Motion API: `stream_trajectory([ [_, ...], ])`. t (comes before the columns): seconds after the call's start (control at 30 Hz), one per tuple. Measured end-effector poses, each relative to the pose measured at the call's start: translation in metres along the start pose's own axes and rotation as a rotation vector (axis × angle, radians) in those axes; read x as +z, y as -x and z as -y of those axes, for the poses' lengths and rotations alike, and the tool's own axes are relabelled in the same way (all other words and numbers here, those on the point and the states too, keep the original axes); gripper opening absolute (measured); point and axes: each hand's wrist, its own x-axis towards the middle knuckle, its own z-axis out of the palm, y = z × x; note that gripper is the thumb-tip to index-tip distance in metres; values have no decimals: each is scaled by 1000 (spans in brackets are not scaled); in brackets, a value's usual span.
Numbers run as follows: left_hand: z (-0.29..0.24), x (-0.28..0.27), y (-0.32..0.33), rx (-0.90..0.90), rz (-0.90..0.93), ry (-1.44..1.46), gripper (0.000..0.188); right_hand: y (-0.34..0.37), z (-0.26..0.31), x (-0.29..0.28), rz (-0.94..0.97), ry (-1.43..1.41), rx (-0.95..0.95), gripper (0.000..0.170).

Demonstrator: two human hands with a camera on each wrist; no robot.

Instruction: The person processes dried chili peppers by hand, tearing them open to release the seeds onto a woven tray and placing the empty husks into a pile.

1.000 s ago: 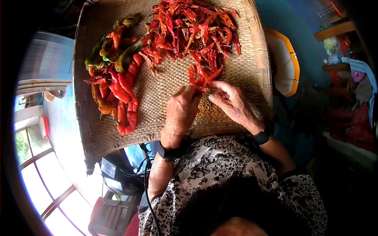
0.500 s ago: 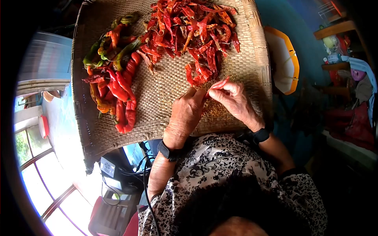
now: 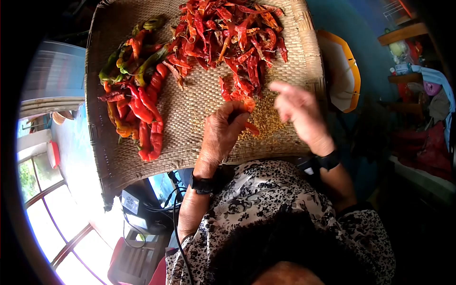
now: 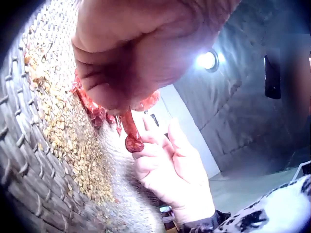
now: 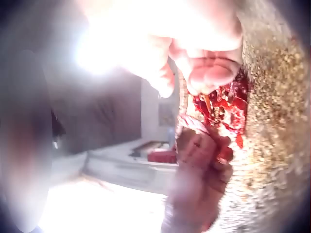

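Note:
My left hand pinches a red chili pepper between thumb and fingers, over the seed-strewn part of a woven tray. One end of the chili pokes out below the fingers in the left wrist view. To its right, my right hand is blurred and apart from the chili, its index finger stretched out and the others loosely bent; nothing shows in it. Yellow seeds lie spread beneath the hands. Just beyond the fingertips are a few opened red chilies.
A big heap of dry red chilies covers the tray's far side. At its left lies a pile of whole red and green peppers. An orange-rimmed container stands beyond the tray's right edge, and cluttered shelves are farther right.
The right hand was at the chili beside the left hand, pinching red flesh half a second ago; it has now moved off to the right. The left hand keeps hold of the chili.

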Motion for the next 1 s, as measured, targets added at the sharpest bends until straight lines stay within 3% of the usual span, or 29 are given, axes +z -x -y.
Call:
stream_trajectory([
  [0.03, 1, 0, 0, 0, 17, 25, 10, 2, -1, 17, 53, 257, 11, 32],
  [0.1, 1, 2, 3, -2, 36, 48, 8, 1, -19, 32, 111, 461, -216, 23],
  [0.2, -1, 3, 6, -15, 113, 102, 7, 3, -12, 33, 66, 661, -170, 14],
  [0.33, 3, 1, 6, 2, 90, 93, 8, -2, -11, 4, 64, 150, -16, 11],
  [0.43, 13, -3, 3, 17, 52, 67, 10, -6, 8, -25, -147, -48, -73, 17],
  [0.5, 13, -3, 2, 31, 36, 41, 11, -15, 16, -42, -172, -750, -205, 29],
  [0.57, 8, 0, 2, 49, -11, 30, 11, -15, 13, -57, -185, -792, -128, 33],
  [0.63, 2, 1, 1, 55, 21, 34, 11, -6, 12, -33, -150, -292, -135, 40],
  [0.67, 0, 2, 1, 60, 52, 36, 11, 2, 16, -17, -114, 140, -57, 46],
  [0.7, -2, 5, 1, 57, 53, 36, 11, 6, 11, -5, 39, 318, -6, 47],
  [0.73, -3, 8, 0, 75, 40, 44, 11, 5, -11, 5, 107, 479, -175, 45],
  [0.83, -10, 8, 2, 90, 47, -3, 13, 12, -10, 18, 197, 530, -40, 30],
  [0.9, -19, 8, 1, 94, 67, -52, 15, 9, -21, 11, 183, 478, -59, 26],
  [0.97, -29, 11, -3, 478, -152, -415, 17, 6, -23, -4, 156, 395, -66, 20],
  [1.0, -38, 11, -7, 566, -110, -429, 20, 6, -14, -10, 106, 269, -6, 19],
])
